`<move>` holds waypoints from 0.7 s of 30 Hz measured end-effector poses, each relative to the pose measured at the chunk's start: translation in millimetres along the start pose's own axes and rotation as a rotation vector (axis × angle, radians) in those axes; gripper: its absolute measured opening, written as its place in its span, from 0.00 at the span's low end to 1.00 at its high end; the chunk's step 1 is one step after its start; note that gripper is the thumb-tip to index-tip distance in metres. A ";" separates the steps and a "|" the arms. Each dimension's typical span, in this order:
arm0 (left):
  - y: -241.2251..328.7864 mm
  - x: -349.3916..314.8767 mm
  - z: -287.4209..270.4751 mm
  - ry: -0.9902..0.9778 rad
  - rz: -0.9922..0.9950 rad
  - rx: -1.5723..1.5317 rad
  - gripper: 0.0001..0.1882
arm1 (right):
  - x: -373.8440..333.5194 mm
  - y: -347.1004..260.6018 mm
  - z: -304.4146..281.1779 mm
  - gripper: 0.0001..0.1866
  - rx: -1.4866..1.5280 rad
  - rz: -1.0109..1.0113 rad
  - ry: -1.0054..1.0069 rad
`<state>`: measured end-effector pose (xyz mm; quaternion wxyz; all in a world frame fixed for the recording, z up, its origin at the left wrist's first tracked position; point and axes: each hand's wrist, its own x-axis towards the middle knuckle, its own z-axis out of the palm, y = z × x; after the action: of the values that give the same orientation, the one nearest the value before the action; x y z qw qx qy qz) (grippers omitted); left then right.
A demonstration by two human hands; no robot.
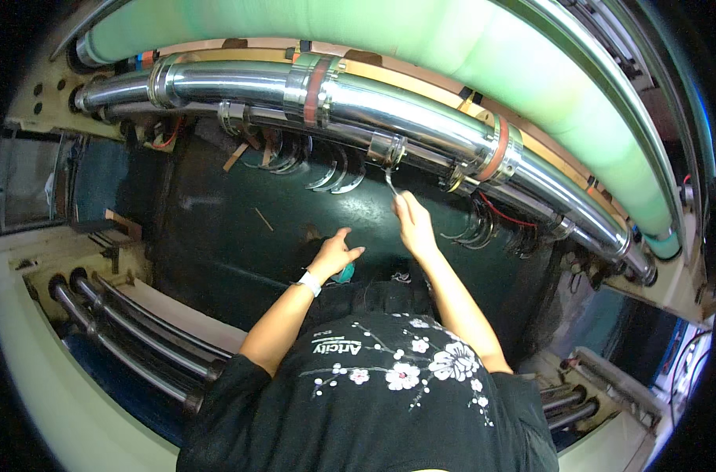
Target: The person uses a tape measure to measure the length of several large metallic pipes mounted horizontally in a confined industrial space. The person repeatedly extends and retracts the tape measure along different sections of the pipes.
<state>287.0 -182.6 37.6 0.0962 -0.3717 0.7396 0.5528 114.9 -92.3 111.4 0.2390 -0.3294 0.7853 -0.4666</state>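
My right hand (pixel 415 223) is closed around a slim metal tool (pixel 390 181) whose exact kind I cannot make out. The tool's far end reaches up to a shiny metal collar (pixel 387 148) on the lower shaft. To the left and nearer my body, my left hand (pixel 334 253) hangs in the air with thumb and forefinger apart, holding nothing. A white band (pixel 310 284) circles that wrist. Beside the left hand shows a small teal thing (pixel 344 274), partly hidden. Above the lower shaft runs a thicker polished roller (pixel 405 110) with red-banded rings (pixel 314 93).
A large pale green roller (pixel 374 27) spans the top. Curved metal blades or rings (pixel 338 175) hang below the shaft at left, more (pixel 480 224) at right with a red cable (pixel 506 214). Metal bars (pixel 130 338) stand at lower left. A thin stick (pixel 263 219) lies on the dark surface.
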 end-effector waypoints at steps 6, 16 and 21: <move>-26.2 -4.6 -79.3 0.120 0.074 0.059 0.33 | 37.4 72.7 51.5 0.16 -0.192 0.157 0.031; -18.3 -28.8 -117.9 0.197 -0.040 0.171 0.34 | 44.9 77.8 69.3 0.16 -0.122 0.058 0.137; -12.1 -37.6 -102.2 0.212 -0.038 0.163 0.34 | 56.5 105.3 98.2 0.13 0.189 -0.018 0.164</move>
<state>348.9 -258.2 87.2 0.0577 -0.4332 0.7808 0.4465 113.2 -154.0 -30.4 0.1998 -0.2733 0.7517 -0.5660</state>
